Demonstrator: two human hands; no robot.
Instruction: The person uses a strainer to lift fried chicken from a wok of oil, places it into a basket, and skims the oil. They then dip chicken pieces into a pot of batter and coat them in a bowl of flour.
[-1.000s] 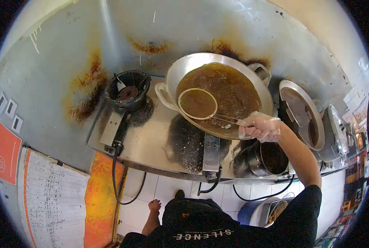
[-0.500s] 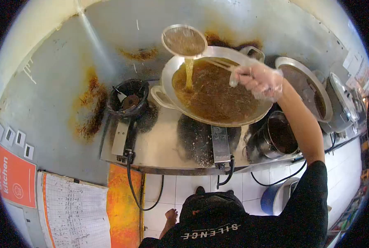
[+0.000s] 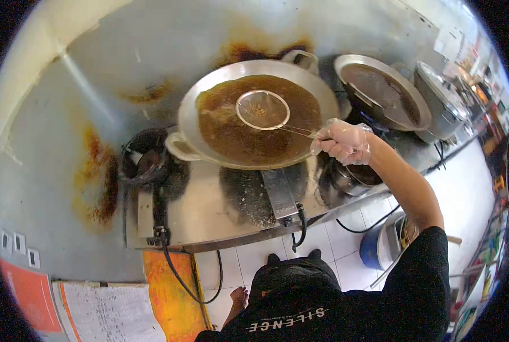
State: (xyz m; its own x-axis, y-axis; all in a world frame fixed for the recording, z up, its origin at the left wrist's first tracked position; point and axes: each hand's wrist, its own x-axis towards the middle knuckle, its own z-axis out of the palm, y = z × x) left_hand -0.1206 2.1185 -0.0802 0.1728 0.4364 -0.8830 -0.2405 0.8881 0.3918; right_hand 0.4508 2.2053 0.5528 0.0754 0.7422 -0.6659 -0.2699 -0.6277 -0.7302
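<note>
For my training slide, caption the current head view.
A gloved right hand holds a mesh strainer over a wide pan of brown liquid.

- A blackened burner (image 3: 130, 171) at the left end of the metal counter (image 3: 200, 214), a pale piece (image 3: 133, 156) lying inside it
- A second wide pan (image 3: 354, 58) on the right, holding dark liquid (image 3: 374, 85), with a lidded pot (image 3: 434, 108) beside it
- A small metal pot (image 3: 345, 182), partly hidden
- Brown stains (image 3: 96, 179) on the grey wall (image 3: 103, 251) (one patch sits just left of the burner)
- An orange sign (image 3: 31, 293) near a handwritten sheet (image 3: 115, 313), its writing too blurred to read
- A black hose (image 3: 177, 286) looping past a yellow-orange panel (image 3: 169, 279)
- A blue bucket (image 3: 371, 249) on white floor tiles (image 3: 348, 273)
</note>
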